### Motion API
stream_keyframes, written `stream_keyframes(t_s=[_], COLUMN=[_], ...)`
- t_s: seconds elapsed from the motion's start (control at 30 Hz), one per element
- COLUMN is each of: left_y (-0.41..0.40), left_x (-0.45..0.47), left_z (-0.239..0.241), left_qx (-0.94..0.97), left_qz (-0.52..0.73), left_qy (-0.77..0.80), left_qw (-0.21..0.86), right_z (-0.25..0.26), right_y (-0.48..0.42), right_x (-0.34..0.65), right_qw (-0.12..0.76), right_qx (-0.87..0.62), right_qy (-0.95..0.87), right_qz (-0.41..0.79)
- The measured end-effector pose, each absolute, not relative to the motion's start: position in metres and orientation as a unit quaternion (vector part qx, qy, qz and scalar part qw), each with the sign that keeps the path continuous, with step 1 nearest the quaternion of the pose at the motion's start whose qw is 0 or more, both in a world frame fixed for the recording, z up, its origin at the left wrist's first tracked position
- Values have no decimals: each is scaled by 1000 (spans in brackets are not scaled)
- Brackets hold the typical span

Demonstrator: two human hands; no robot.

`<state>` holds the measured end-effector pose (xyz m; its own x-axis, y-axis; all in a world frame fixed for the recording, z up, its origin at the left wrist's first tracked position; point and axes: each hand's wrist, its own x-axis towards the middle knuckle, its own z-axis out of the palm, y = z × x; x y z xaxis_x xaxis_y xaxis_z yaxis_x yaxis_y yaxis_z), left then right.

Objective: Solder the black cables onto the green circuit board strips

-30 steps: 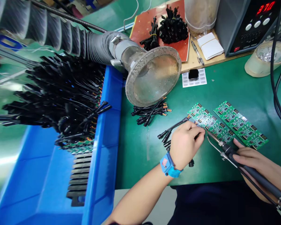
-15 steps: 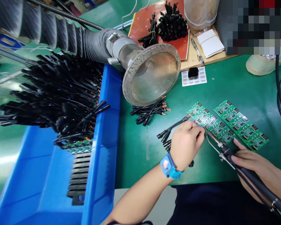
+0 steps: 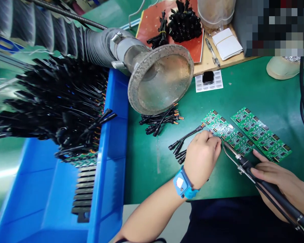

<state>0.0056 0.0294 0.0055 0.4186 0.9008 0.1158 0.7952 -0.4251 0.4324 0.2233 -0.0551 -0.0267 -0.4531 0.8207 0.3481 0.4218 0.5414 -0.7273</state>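
Observation:
My left hand, a blue strap on its wrist, is pinched closed at the near edge of a green circuit board panel. It seems to grip a black cable, mostly hidden under the palm. Black connector cables stick out left of the hand, one with coloured wires meeting the panel's edge. My right hand is wrapped round a soldering iron with a thin metal guide tube alongside. The iron's tip is at the panel's edge, close to my left fingertips. A second panel lies to the right.
A fume extractor hood hangs left of the boards, above loose cables. At left stands a blue bin with many cabled boards. Farther back are bundled connectors, a pen, white cards and a black watch-like square.
The view has shifted slightly, so the bin and hood sit a little farther left. Both hands and the iron keep nearly the same place at the panel.

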Motion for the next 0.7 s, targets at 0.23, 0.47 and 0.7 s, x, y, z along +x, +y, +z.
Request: stream_keyframes(t_s=[0.23,0.47,0.7], left_y=[30,30,36], left_x=[6,7,-3], left_z=[8,9,4], left_qx=[827,829,819], left_qz=[158,144,193], left_qy=[513,514,478], left_qw=[166,168,252], right_z=[-26,-23,-34], right_y=[-60,-61,-55], right_x=[227,225,215], right_qw=[332,373,421], right_qx=[-390,-421,-508], right_qy=[-812,-769,-690], right_qz=[280,303,298])
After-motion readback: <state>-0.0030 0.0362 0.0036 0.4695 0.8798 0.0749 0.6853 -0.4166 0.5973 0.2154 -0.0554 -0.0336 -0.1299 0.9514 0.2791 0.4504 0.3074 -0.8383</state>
